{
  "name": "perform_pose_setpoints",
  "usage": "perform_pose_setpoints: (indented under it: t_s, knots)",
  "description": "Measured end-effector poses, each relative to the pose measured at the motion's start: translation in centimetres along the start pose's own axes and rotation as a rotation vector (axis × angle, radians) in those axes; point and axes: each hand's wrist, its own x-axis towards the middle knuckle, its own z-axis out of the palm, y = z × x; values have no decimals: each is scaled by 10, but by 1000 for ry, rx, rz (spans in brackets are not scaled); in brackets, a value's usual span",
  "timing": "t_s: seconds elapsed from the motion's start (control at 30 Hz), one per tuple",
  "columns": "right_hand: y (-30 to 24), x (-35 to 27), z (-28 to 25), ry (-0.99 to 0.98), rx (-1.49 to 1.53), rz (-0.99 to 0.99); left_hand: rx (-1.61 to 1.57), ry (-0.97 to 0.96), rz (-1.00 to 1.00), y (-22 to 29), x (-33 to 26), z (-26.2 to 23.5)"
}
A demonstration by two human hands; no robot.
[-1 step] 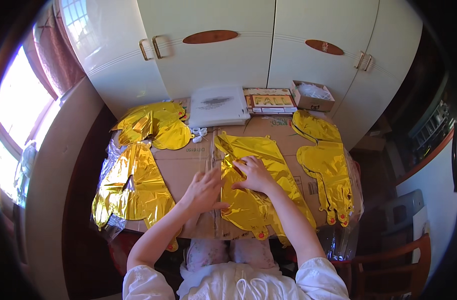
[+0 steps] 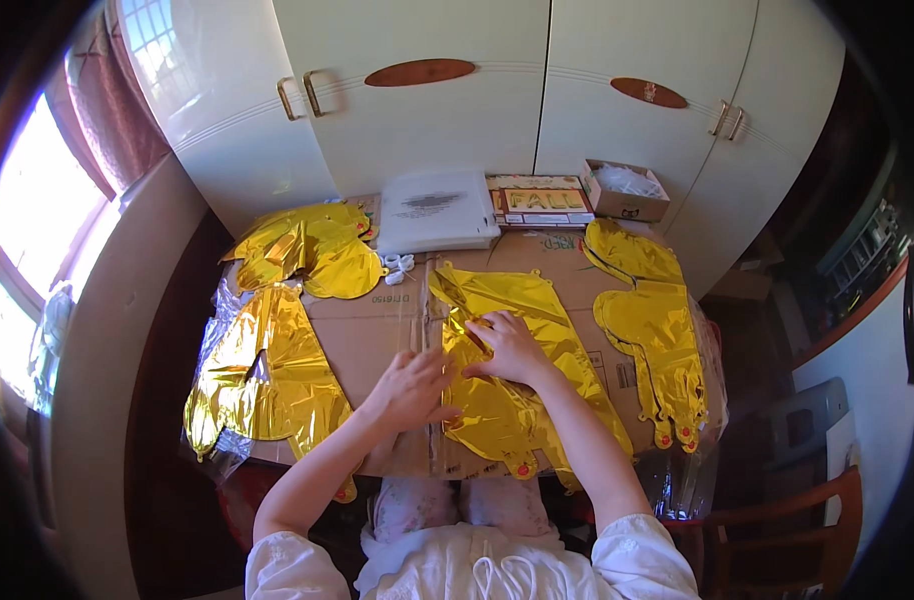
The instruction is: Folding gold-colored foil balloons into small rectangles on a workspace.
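Observation:
A flat gold foil balloon (image 2: 542, 300) lies creased in front of me, a fold running down its left part. On that fold rests my right hand (image 2: 512, 352), its fingers and thumb spread apart on the foil. My left hand (image 2: 409, 390) is at the balloon's left edge, fingers stretched out and thumb apart, holding nothing. Whether its fingertips touch the foil is hard to tell. Small red marks show on the tabs at the balloon's near end.
More flat gold foil balloons (image 2: 277, 345) lie at the left, and others (image 2: 657, 325) at the right. Cardboard (image 2: 362, 330) covers the table. Along the back stand a white plastic-wrapped stack (image 2: 437, 228), a flat printed box (image 2: 542, 203) and an open carton (image 2: 629, 205). White string (image 2: 400, 268) lies nearby.
My left hand has shifted slightly to the right, toward the middle balloon. My right hand stays in place on the foil.

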Motion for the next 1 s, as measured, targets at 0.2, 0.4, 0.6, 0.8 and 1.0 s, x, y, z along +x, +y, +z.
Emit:
perform_pose_setpoints:
  t_s: [0.2, 0.4, 0.6, 0.8, 1.0]
  knots:
    - [1, 0, 2, 7, 13, -12, 90, 201, 63, 12, -3, 11]
    - [1, 0, 1, 6, 21, -5, 136, 256, -3, 5, 6, 9]
    - [1, 0, 2, 0, 26, -4, 308, 303, 12, -7, 11, 21]
    - [2, 0, 2, -7, 18, -6, 152, 252, -66, -9, 17, 18]
    - [1, -1, 0, -21, 14, 12, 64, 149, -163, -14, 29, 5]
